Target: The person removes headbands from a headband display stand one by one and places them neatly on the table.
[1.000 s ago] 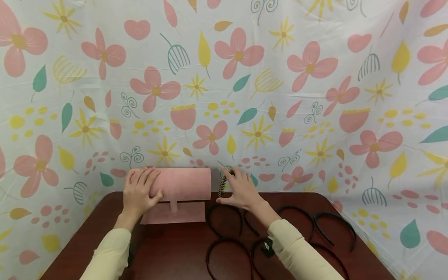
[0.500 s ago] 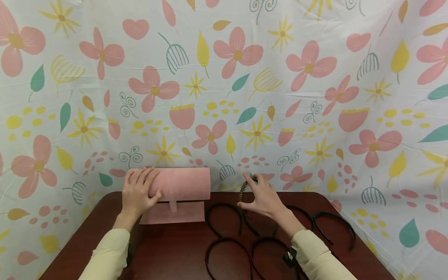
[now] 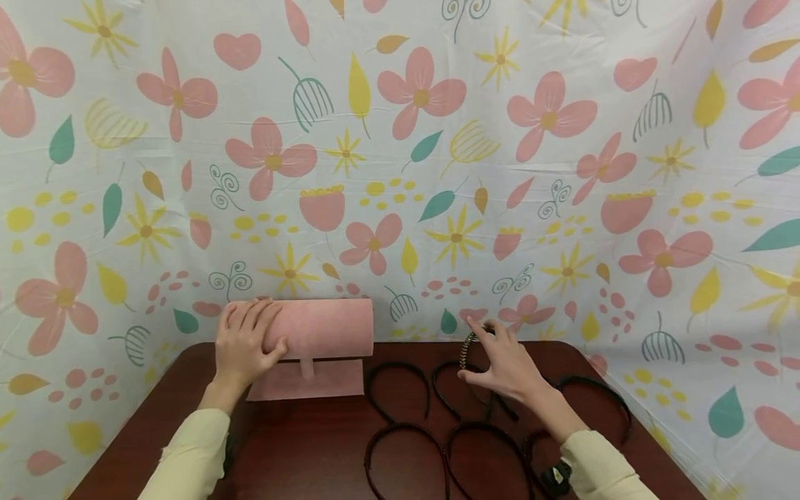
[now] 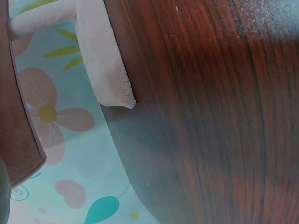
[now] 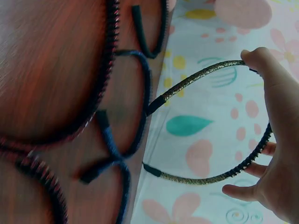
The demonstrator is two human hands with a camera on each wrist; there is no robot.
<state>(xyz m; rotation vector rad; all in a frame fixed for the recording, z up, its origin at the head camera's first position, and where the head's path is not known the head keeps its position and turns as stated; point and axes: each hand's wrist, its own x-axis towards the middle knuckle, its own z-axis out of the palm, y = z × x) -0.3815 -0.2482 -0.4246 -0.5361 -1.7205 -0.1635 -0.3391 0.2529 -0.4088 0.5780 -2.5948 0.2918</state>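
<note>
My left hand point(image 3: 244, 347) grips the left end of a pink plush headband stand point(image 3: 328, 326), fingers over the top of its roll and thumb on the front. In the left wrist view, the stand's base point(image 4: 105, 60) sits on the table, while the hand itself is almost wholly out of frame. A gold-and-black headband point(image 3: 465, 347) is held up above the table's back edge by my right hand point(image 3: 507, 362). The right wrist view shows the thumb and fingers on the curved part of this headband point(image 5: 201, 181), with its two dark tips pointing away from the palm.
Several dark headbands lie on the brown wooden table point(image 3: 300, 444), among them a front one point(image 3: 369, 444), a back one point(image 3: 398, 364) and one at the far right point(image 3: 600, 380). Behind the table hangs a flower-patterned cloth point(image 3: 400, 173). A small black device point(image 3: 555, 479) hangs by the right sleeve.
My right hand has moved right, away from the stand, carrying the gold-and-black headband over the back row. The left hand keeps its hold on the headband stand.
</note>
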